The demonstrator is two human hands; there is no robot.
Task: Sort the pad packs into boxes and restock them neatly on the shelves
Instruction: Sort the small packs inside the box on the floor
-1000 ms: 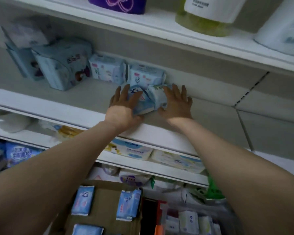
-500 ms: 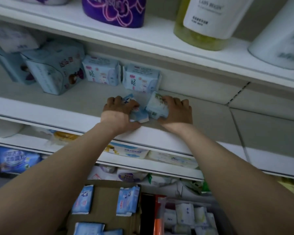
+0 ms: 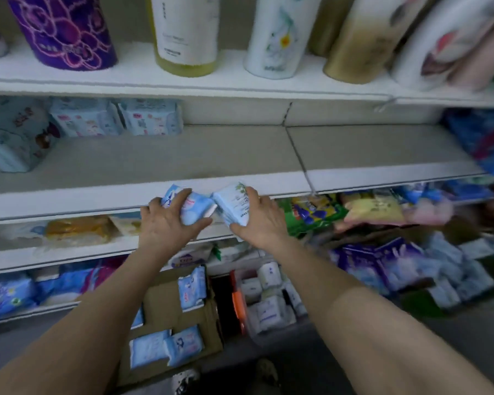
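My left hand [image 3: 169, 220] grips a light blue pad pack [image 3: 193, 205] in front of the grey shelf's front edge [image 3: 97, 199]. My right hand [image 3: 257, 220] grips a white and blue pad pack with a green plant print [image 3: 233, 202] right beside it; the two packs touch. Both packs are off the shelf surface, just below its lip. At the back left of that shelf stand two pale blue pad packs [image 3: 150, 116] and a larger blue pack [image 3: 15, 141]. Below, a cardboard box [image 3: 166, 300] holds several blue pad packs.
Tall bottles and a purple container [image 3: 63, 32] line the top shelf. A clear bin [image 3: 268, 297] of white packs sits right of the cardboard box on the floor. Lower shelves hold mixed packs, blue and purple ones at the right [image 3: 382, 260]. Much of the grey shelf is bare.
Both hands have pulled the two packs back from deep on the shelf to its front edge and slightly below. The camera has tilted up and right.
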